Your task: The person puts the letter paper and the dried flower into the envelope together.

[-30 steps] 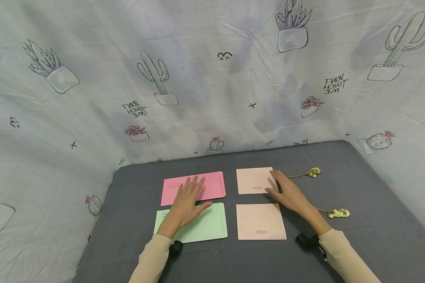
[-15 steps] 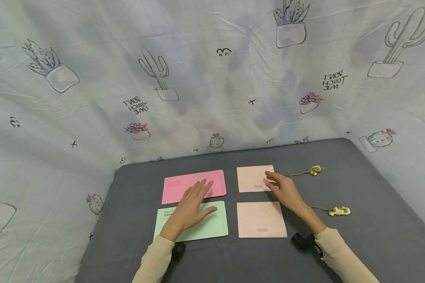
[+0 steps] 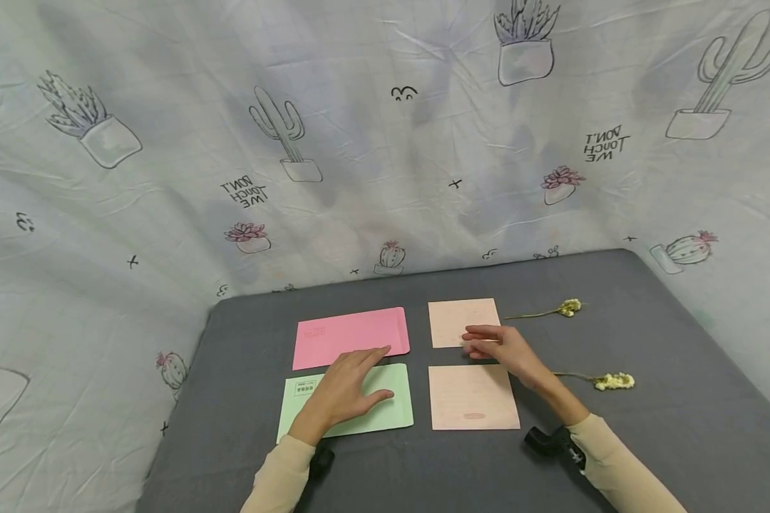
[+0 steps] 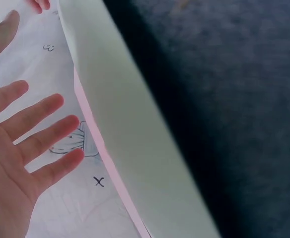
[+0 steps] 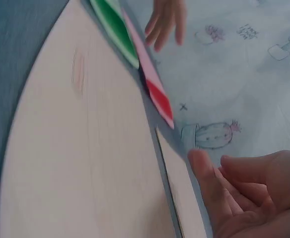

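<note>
My left hand (image 3: 343, 392) hovers over a light green envelope (image 3: 385, 413), fingers spread and holding nothing; its fingertips overlap the lower edge of a pink envelope (image 3: 340, 335) in the head view. In the left wrist view, the palm and spread fingers of the left hand (image 4: 21, 148) show beside the green envelope's edge. Above the gap between two peach paper cards is my right hand (image 3: 503, 350), its fingers loosely bent with nothing in them. The far card (image 3: 455, 317) is partly covered by those fingers; the near card (image 3: 471, 399) lies below them.
Two dried flower stems lie to the right, one with a yellowish head (image 3: 570, 308) farther back and one with a pale yellow head (image 3: 614, 382) nearer. Everything lies on a grey cloth-covered table (image 3: 417, 470). A cactus-print curtain (image 3: 359, 142) hangs behind and at the sides.
My right hand has moved left and toward me from the far card's right edge, its fingers bending. The left hand has shifted right and nearer, off the pink envelope. Envelopes, cards and flowers stayed put.
</note>
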Tool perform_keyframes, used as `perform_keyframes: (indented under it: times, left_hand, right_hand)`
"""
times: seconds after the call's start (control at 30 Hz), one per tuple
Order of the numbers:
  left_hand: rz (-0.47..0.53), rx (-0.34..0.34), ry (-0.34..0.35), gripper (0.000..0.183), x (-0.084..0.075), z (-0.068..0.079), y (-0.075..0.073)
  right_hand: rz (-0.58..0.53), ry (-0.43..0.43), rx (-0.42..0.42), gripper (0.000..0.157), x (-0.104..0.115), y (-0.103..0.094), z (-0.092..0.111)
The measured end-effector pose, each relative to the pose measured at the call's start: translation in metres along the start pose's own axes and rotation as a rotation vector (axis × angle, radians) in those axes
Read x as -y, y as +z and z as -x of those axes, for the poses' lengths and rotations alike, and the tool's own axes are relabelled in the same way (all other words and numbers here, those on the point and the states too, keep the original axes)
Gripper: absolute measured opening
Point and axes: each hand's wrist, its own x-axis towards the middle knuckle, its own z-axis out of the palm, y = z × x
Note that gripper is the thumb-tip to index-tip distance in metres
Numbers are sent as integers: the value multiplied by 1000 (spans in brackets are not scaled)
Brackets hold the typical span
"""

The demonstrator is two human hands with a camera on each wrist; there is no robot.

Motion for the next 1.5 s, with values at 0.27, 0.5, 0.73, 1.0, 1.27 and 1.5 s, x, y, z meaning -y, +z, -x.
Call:
perform_keyframes:
  times: [0.27, 0.5, 0.73, 1.0, 1.27, 1.5]
  left_hand:
    - [-22, 60, 10, 79, -2, 4, 2]
    - [-44, 96, 30, 81, -8, 5, 5]
    - [-39, 210, 22, 91, -14, 2, 8]
    - [-89, 271, -12, 103, -18, 3, 8]
    - [-88, 316, -50, 107, -21, 5, 7]
    - [-113, 312, -37, 100, -22, 4, 9]
  right_hand:
    - [-93, 53, 162, 52, 5, 12, 2]
    - [-127, 67, 210, 48, 2, 27, 2]
    - [-172, 97, 250, 47, 0, 45, 1]
    - [-145, 99, 289, 42, -1, 63, -5]
    - [-133, 126, 341, 43, -3, 79, -6]
    - [-134, 153, 384, 40, -2, 86, -5]
